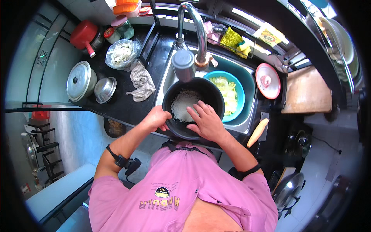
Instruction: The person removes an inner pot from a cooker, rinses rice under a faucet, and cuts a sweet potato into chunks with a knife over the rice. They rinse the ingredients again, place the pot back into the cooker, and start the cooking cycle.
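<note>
A dark round pot (213, 94) is tilted at the sink's near left side, with white rice grains (183, 106) lying in its bottom. My left hand (158, 118) grips the pot's left rim. Over the pot's right half, my right hand (207, 120) is spread with its fingers apart, near the rice; whether it touches the grains I cannot tell. Above the pot's far edge hangs the faucet's grey cylindrical filter (183, 65). Partly behind the pot, a turquoise basin (242, 101) in the sink (249, 116) holds cut pale-green leafy vegetables (229, 97).
On the left counter are a lidded metal pot (81, 81), a metal bowl (105, 90), a striped cloth (142, 82) and a bag of pale pieces (123, 54). To the right stand a red-rimmed plate (268, 84), a wooden cutting board (307, 91) and a wooden-handled tool (258, 132).
</note>
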A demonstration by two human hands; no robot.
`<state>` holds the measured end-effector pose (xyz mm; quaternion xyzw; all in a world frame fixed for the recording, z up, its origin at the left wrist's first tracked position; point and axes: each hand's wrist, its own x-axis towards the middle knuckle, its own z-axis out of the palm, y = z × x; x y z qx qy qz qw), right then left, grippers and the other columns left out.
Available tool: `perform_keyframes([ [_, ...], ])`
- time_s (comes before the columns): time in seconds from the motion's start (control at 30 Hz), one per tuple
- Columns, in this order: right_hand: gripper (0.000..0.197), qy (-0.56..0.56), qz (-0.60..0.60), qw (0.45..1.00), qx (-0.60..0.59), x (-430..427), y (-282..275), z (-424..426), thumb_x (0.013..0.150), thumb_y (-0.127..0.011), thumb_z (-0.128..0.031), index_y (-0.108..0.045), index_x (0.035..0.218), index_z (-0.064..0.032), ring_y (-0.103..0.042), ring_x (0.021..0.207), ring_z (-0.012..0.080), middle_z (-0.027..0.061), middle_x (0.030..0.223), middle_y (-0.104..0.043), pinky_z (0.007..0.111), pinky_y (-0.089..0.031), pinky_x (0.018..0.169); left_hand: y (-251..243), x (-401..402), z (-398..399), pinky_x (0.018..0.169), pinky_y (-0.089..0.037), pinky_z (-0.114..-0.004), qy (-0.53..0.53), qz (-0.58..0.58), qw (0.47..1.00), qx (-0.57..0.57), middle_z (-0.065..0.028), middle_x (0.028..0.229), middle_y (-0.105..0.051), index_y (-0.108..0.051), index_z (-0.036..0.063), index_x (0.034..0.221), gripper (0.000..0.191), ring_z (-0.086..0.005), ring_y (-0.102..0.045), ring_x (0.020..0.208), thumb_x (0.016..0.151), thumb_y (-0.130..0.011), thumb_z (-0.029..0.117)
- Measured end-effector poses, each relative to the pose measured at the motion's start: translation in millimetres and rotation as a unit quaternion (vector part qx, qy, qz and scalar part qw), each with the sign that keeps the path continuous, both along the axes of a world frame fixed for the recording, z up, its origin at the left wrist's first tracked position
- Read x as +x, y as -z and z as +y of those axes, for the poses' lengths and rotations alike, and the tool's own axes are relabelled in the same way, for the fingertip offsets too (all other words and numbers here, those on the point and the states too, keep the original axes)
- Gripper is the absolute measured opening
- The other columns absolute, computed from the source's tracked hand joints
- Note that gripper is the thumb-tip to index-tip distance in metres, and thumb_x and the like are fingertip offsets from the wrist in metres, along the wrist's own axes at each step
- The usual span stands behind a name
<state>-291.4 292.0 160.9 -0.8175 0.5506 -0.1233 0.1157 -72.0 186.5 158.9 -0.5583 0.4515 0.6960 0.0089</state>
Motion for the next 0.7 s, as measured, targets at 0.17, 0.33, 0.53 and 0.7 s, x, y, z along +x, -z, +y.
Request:
perform_keyframes([
  [0.17,0.066,-0.091,0.051,0.992,0.072,-53.9,-4.7,-11.7,0.088,-0.049,-0.056,-0.047,0.137,-0.0127,-0.033,0.136,0.0315,0.0137,0.139,-0.046,0.049,-0.019,0.114,14.3,-6.2,-20.7,0.034,-0.046,-0.031,-0.042,-0.026,0.998,-0.024,-0.0148,0.064,-0.062,-0.060,-0.0079,0.080,0.016,-0.0212,-0.059,0.043,0.079,-0.055,0.008],
  [0.33,0.052,0.053,-0.163,0.984,-0.048,-157.0,47.8,-69.8,0.089,-0.056,-0.013,-0.043,0.137,-0.0005,-0.032,0.137,0.0402,0.0174,0.141,-0.045,0.048,-0.023,0.113,22.2,-14.1,-40.1,0.034,-0.045,-0.030,-0.104,-0.029,0.994,0.026,-0.0145,0.064,-0.063,-0.060,-0.0050,0.083,0.014,-0.0211,-0.059,0.043,0.081,-0.055,0.008],
  [0.53,0.036,0.056,-0.427,0.890,0.149,-100.9,93.6,-243.3,0.092,-0.055,-0.021,-0.057,0.122,-0.0011,-0.061,0.109,0.0230,0.0157,0.113,-0.065,0.034,-0.044,0.096,40.0,-14.5,-45.2,0.032,-0.044,-0.029,-0.169,-0.032,0.981,0.091,-0.0138,0.066,-0.063,-0.059,-0.0040,0.084,0.012,-0.0204,-0.060,0.044,0.083,-0.055,0.008],
  [0.7,0.057,-0.081,-0.271,0.952,0.114,-65.6,114.2,-319.1,0.093,-0.057,-0.029,-0.038,0.142,-0.0048,-0.056,0.111,0.0291,0.0177,0.136,-0.049,0.037,-0.046,0.095,43.6,-21.4,-40.6,0.033,-0.044,-0.029,-0.210,-0.034,0.973,0.087,-0.0133,0.067,-0.063,-0.058,-0.0037,0.087,0.012,-0.0201,-0.059,0.043,0.083,-0.055,0.007],
])
